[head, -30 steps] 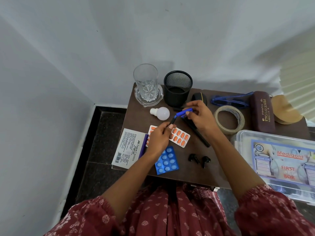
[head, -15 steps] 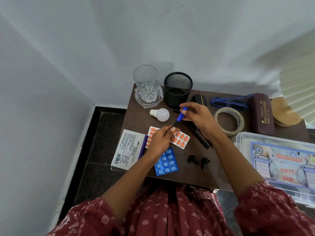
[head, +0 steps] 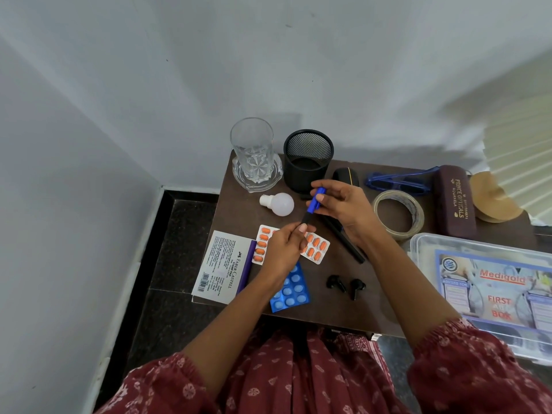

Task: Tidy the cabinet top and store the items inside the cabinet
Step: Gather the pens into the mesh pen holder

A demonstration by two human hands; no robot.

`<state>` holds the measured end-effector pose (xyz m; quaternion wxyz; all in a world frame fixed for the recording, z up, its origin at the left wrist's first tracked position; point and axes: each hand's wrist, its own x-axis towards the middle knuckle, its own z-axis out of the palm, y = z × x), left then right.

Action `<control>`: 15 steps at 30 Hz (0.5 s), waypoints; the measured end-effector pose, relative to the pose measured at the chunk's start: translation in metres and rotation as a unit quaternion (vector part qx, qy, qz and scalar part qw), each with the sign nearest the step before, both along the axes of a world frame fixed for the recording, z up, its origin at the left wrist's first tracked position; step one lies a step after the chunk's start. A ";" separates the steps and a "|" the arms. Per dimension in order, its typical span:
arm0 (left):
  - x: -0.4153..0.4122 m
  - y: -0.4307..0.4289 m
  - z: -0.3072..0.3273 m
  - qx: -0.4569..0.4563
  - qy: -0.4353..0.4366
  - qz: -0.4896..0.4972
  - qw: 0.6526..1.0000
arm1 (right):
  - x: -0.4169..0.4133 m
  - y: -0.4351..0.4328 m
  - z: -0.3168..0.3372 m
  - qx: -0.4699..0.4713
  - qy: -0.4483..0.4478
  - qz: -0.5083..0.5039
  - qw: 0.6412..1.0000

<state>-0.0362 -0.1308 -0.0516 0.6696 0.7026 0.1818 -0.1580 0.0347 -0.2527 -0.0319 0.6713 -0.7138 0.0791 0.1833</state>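
Observation:
A black marker with a blue cap [head: 314, 203] hangs above the brown cabinet top [head: 328, 306]. My right hand [head: 343, 209] pinches its blue cap end; my left hand [head: 285, 246] pinches the black lower end. Another black pen [head: 346, 242] lies on the top under my right wrist. A black mesh pen holder [head: 307, 158] stands just behind the marker. An orange pill strip [head: 316, 249] and a blue pill strip [head: 291, 292] lie partly under my left hand.
A glass on a glass coaster [head: 254, 156], a white bulb [head: 279, 203], a stamp pad box [head: 222, 265], two black earbuds [head: 346, 285], a tape roll [head: 398, 215], blue glasses [head: 398, 182], a maroon spectacle case [head: 455, 200] and a first aid box [head: 490, 288] crowd the top.
The marker has swung from nearly level to steeply tilted, cap end up. My right hand moved up with the cap end; my left hand stayed low on the black end.

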 end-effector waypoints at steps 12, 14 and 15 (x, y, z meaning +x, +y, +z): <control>-0.002 0.004 -0.006 0.078 0.001 0.004 0.997 | -0.001 0.004 0.001 -0.211 -0.146 -0.025 0.966; -0.002 0.006 -0.006 0.098 -0.002 0.014 0.995 | -0.004 0.006 -0.001 -0.281 -0.179 0.015 0.943; -0.002 0.007 -0.006 0.106 -0.007 0.016 0.994 | -0.006 0.007 -0.004 -0.307 -0.192 0.047 0.931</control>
